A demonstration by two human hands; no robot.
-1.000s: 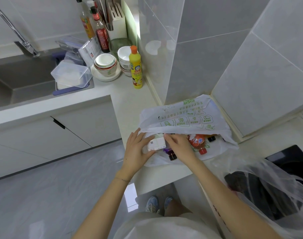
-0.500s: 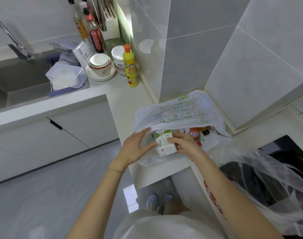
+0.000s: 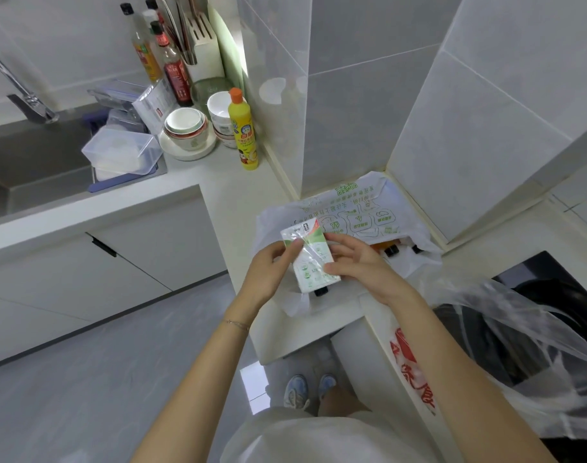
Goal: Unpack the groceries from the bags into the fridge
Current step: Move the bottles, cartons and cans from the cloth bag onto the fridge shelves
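A white and green carton (image 3: 310,259) is lifted just above the counter, held from both sides. My left hand (image 3: 272,272) grips its left edge and my right hand (image 3: 355,262) grips its right side. Behind it lies a white grocery bag (image 3: 358,212) with green print, open toward me. Dark bottle caps (image 3: 392,250) show in its mouth. One more dark cap (image 3: 320,291) peeks out under the carton. The fridge is not in view.
A clear plastic bag (image 3: 519,345) lies over the black hob at right. A yellow dish-soap bottle (image 3: 243,128), stacked bowls (image 3: 187,128), sauce bottles (image 3: 171,61) and a clear box (image 3: 121,152) by the sink (image 3: 28,162) stand at left. Tiled walls (image 3: 345,111) close in behind the bag.
The carton has come out of the bag's mouth, turned upright and risen toward me, held by both hands. The view has shifted slightly.
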